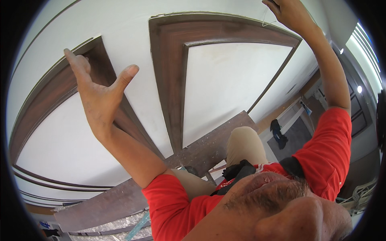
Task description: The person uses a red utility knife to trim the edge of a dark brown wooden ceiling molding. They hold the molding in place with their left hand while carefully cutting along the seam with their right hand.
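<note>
My left hand [98,94] is raised in front of a dark brown wooden frame [108,64] on the white wall. Its thumb and fingers are spread, and I see nothing in them. Up at the top edge, my right hand [290,15] is partly cut off, its fingers curled together. A thin pale strand [263,18] loops down from those fingers, just above the top corner area of a second brown frame [225,29]. This frame surrounds a white panel [233,76]. What the frame's cut-off surroundings hold above is out of view.
A paint-specked brown plank [201,152] runs below the frames, by my bent knee [245,144]. Another stretch of plank [100,205] lies lower left. A dark object [278,134] is on the floor at right. Coiled pale cables [362,197] lie at lower right.
</note>
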Tool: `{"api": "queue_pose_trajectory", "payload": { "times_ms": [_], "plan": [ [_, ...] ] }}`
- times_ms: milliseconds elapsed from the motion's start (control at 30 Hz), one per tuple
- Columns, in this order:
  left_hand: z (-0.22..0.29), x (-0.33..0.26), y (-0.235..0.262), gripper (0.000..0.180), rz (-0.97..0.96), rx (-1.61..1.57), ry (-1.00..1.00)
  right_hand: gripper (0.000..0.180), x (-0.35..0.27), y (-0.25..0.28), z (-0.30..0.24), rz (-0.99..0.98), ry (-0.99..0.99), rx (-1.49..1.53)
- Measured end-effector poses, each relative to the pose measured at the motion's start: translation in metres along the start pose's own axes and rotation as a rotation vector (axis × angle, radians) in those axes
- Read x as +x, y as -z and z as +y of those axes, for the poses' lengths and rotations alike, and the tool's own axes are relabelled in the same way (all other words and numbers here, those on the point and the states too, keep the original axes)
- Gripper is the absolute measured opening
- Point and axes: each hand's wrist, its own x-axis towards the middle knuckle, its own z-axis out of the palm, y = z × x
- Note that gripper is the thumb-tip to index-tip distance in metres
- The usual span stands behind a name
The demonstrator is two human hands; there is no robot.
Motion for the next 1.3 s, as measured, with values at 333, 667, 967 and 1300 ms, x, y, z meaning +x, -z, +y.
{"api": "queue_pose_trajectory", "payload": {
  "times_ms": [333, 667, 967, 1300],
  "plan": [
    [-0.002, 0.000, -0.004, 0.144, 0.012, 0.027, -0.005, 0.043, 0.006, 0.010, -0.022, 0.107, 0.079, 0.101],
    [-0.001, -0.002, 0.004, 0.143, -0.007, -0.001, 0.001, 0.041, 0.001, 0.017, -0.016, -0.029, -0.038, 0.054],
    [0.000, -0.001, 0.000, 0.144, -0.007, -0.045, -0.003, 0.041, -0.001, 0.018, -0.019, 0.097, 0.090, 0.076],
    [0.003, 0.000, -0.004, 0.142, -0.010, 0.002, 0.007, 0.042, 0.004, 0.011, -0.013, 0.109, 0.071, 0.113]
  ]
}}
